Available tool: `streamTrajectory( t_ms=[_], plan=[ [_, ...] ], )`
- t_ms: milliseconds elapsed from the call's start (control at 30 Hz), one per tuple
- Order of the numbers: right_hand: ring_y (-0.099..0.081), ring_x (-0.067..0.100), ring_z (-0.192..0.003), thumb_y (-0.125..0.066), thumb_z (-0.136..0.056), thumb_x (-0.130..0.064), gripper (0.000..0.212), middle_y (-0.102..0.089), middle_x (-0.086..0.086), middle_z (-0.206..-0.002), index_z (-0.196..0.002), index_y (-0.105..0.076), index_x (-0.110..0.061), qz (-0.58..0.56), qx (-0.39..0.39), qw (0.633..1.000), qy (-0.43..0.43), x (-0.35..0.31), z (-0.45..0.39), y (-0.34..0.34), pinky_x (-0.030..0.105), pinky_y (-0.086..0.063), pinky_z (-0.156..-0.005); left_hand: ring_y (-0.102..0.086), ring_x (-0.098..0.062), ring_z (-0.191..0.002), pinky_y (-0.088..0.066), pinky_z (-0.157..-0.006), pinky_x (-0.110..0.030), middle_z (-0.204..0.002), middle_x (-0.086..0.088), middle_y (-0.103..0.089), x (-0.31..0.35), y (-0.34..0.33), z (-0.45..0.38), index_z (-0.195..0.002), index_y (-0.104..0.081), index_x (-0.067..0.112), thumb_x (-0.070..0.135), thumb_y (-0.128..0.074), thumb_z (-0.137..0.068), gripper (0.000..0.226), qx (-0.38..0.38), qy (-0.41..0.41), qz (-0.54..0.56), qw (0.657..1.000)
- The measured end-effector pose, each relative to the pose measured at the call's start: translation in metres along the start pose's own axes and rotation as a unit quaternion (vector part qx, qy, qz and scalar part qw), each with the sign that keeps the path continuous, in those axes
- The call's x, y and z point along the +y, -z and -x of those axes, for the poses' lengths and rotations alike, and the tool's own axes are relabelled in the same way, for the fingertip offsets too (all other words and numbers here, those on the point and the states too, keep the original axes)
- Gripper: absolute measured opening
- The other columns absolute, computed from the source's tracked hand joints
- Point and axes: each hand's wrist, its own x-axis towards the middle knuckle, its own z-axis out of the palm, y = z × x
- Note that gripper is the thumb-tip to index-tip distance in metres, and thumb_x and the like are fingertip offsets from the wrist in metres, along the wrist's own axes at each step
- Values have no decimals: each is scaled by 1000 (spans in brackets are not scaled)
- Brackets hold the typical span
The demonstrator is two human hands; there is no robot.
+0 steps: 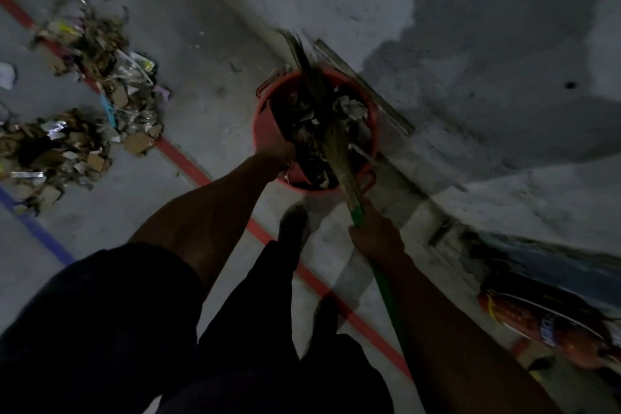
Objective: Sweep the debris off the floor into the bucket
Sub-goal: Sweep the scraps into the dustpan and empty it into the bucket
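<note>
The red bucket [268, 131] stands by the wall [470, 44] at the middle of the scene, already loaded with scraps and paper. The left hand [276, 148] sits at its near-left rim, fingers apparently curled over the edge to steady it, though the dim light hides the grip. The right hand [374, 233] is wrapped round the green handle of the broom [331, 131], whose bristles lie across the bucket's mouth, tips poking out past the far rim. This looks like the packing step — pressing or knocking debris down into the bucket. 2 piles [100, 54] [50, 151] are on the floor [208, 77] well to the left, straddling a red line [181, 161], so the task seems partly done. Next the broom must lift clear and the bucket shift nearer those piles.
</note>
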Motion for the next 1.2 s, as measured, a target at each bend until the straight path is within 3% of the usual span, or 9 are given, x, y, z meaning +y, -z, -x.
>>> streamTrajectory(
  t_ms=[200, 367, 500, 567, 667, 833, 933, 1033, 1200],
  plan=[
    [-54, 34, -119, -51, -95, -27, 64, -54, 12, -134, -153, -24, -24, 46, 82, 993, 65, 24, 65, 15, 36, -44, -94, -61, -24, -68, -51, -53, -29, -81, -12, -61, -21, -1, 81, -88, -60, 4, 29, -65, -88, 26, 84, -29, -82, 993],
    [-46, 33, -129, -49, -97, -30, 63, -43, 14, -147, -153, -22, -23, 33, 109, 983, 143, 55, 111, 28, 45, -40, -106, -56, -24, -73, -40, -61, -28, -86, -8, -56, -46, -21, 140, -99, -61, 9, 33, -60, -90, 26, 196, -86, -125, 969],
    [-52, 31, -121, -54, -90, -25, 63, -51, 9, -138, -149, -33, -29, -79, 61, 981, 167, 80, 147, 38, 44, -46, -101, -59, -20, -53, -40, -41, -23, -74, -12, -63, -72, -24, 193, -84, -63, 4, 37, -60, -90, 34, 203, -94, 6, 975],
    [-61, 29, -96, -56, -88, -14, 57, -60, 12, -116, -144, -42, -22, -159, 29, 974, 160, 87, 165, 39, 38, -56, -78, -48, -16, -40, -34, -35, -18, -59, -8, -57, -90, -23, 224, -70, -60, 5, 32, -63, -91, 33, 185, -105, 120, 970],
    [-56, 23, -61, -61, -90, -9, 40, -58, 13, -83, -128, -52, -12, -242, -30, 958, 150, 94, 191, 36, 26, -47, -43, -38, -13, -38, -30, -36, -18, -65, -12, -56, -123, -19, 269, -73, -61, 1, 18, -65, -91, 25, 146, -85, 246, 954],
    [-57, 20, -61, -65, -90, -13, 26, -59, 11, -83, -113, -55, -20, -204, -81, 957, 187, 96, 226, 20, 27, -48, -45, -42, -13, -39, -32, -40, -20, -81, -15, -67, -188, -5, 341, -87, -67, -6, 35, -78, -81, 43, 157, -30, 356, 921],
    [-56, 17, -51, -60, -90, -11, 18, -57, 9, -78, -101, -52, -23, -158, -82, 964, 199, 87, 240, 2, 22, -44, -39, -53, -16, -60, -38, -48, -25, -91, -7, -71, -229, 7, 379, -95, -70, 1, 44, -73, -83, 45, 163, -5, 355, 920],
    [-58, 20, -52, -60, -89, -13, 29, -57, 11, -82, -115, -49, -16, -101, -89, 970, 200, 72, 248, -26, 21, -43, -39, -59, -17, -77, -46, -59, -24, -89, -6, -69, -273, 19, 409, -100, -68, 1, 25, -64, -92, 26, 177, -1, 402, 898],
    [-60, 23, -54, -61, -82, -17, 29, -61, 13, -83, -108, -48, -17, -27, -105, 974, 200, 39, 269, -89, 29, -48, -45, -60, -22, -71, -50, -61, -23, -81, -14, -63, -340, 45, 453, -92, -62, 1, -3, -60, -88, 6, 195, -19, 494, 847]
  ],
)
